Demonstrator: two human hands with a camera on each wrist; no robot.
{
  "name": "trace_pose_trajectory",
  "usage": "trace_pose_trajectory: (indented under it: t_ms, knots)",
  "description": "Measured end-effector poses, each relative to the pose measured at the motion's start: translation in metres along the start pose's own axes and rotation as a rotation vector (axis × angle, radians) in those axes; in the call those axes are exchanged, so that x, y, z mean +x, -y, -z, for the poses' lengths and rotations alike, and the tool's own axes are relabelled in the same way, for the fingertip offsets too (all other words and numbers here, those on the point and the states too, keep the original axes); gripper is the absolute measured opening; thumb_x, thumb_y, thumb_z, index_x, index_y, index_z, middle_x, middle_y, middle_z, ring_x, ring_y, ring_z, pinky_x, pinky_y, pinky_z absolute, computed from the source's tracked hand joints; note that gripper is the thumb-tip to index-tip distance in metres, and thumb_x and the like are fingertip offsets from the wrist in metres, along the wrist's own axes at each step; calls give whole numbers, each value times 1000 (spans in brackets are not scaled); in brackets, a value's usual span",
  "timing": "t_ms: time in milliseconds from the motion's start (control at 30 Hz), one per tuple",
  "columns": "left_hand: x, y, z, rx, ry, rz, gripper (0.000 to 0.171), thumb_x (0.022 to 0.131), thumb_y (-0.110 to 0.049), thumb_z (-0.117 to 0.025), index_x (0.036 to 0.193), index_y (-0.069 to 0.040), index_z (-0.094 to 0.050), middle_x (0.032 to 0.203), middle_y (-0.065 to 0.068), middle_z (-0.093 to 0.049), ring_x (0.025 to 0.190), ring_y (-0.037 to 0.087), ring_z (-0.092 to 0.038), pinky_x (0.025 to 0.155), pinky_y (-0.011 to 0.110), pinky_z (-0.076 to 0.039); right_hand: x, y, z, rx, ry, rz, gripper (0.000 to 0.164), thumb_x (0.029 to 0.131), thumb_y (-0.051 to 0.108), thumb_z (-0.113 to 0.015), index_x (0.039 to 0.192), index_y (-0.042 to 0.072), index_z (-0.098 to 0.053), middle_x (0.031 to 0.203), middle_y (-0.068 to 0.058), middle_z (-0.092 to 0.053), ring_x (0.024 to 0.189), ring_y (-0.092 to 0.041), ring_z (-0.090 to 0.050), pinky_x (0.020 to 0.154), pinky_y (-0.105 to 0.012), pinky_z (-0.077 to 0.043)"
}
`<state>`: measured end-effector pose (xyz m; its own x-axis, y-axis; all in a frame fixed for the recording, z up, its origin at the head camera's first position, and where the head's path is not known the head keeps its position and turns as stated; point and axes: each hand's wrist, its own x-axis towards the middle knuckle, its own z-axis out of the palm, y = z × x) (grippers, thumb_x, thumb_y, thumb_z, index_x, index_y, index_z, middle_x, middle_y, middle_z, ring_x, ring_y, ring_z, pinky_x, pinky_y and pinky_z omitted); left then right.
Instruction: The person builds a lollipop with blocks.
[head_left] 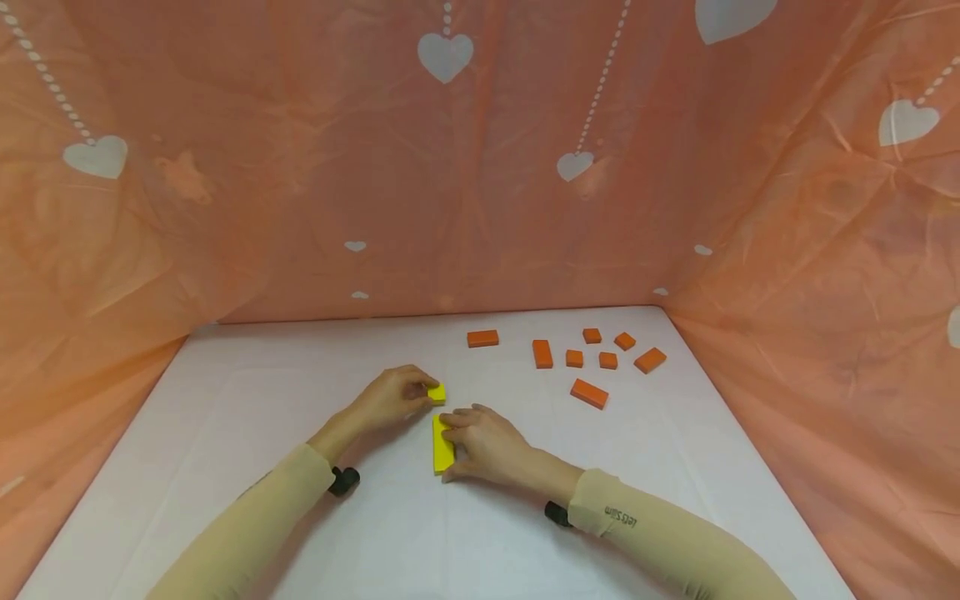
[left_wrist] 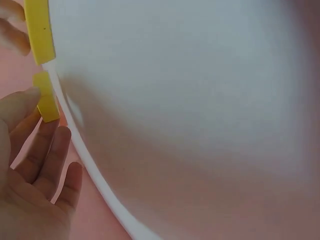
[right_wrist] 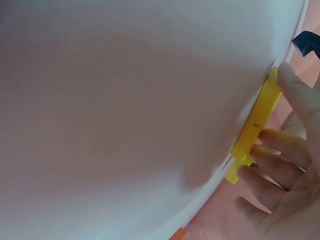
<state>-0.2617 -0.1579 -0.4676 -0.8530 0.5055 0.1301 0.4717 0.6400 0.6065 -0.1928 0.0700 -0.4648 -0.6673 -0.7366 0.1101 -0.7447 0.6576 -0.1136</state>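
My left hand (head_left: pixel 392 395) pinches a small yellow block (head_left: pixel 437 395) between thumb and fingers at the middle of the white table. In the left wrist view the thumb presses on one face of that block (left_wrist: pixel 45 96), and the other fingers spread below it. Just nearer to me, a long yellow block (head_left: pixel 442 450) lies lengthwise towards me. My right hand (head_left: pixel 487 446) holds it from the right, thumb at its near end and fingers along its far part. A small gap separates the two yellow blocks in the head view.
Several orange blocks lie at the back right of the white table (head_left: pixel 225 400): long ones, such as this orange block (head_left: pixel 589 394), and small ones, such as this orange cube (head_left: pixel 574 358). Another long orange block (head_left: pixel 482 338) lies farther left. Orange cloth (head_left: pixel 480 208) with white hearts surrounds the table.
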Motion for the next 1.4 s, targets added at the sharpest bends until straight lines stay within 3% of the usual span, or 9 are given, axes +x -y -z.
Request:
trace_pose_trajectory:
  t_ms: [167, 400, 833, 1400]
  knots:
    - [1, 2, -3, 11, 41, -6, 28, 93, -11, -78, 120, -5, -75, 112, 4, -72, 97, 18, -67, 91, 42, -57, -2, -1, -1, 1, -19, 10, 62, 84, 54, -84, 126, 9, -76, 143, -6, -64, 132, -23, -61, 117, -45, -43]
    - [3, 4, -4, 12, 64, 3, 27, 94, -11, -76, 120, -5, -75, 113, 4, -72, 101, 19, -67, 94, 43, -57, -5, -4, -1, 60, -44, 34, 49, 89, 42, -83, 124, 7, -77, 140, -9, -67, 129, -23, -63, 114, -42, -46]
    - [1, -3, -6, 6, 93, 36, 24, 97, -11, -73, 120, -7, -75, 115, 4, -73, 103, 20, -66, 97, 45, -56, -7, -4, -1, 91, -22, 19, 47, 91, 39, -81, 126, 8, -75, 141, -10, -66, 130, -22, -62, 114, -42, -46]
    - [-4, -5, -9, 20, 80, -1, 22, 98, -12, -72, 119, -8, -75, 115, 4, -74, 105, 22, -66, 99, 48, -54, -7, -3, -1, 75, -13, 11, 48, 91, 40, -81, 126, 8, -75, 142, -9, -65, 131, -22, -61, 115, -41, -45]
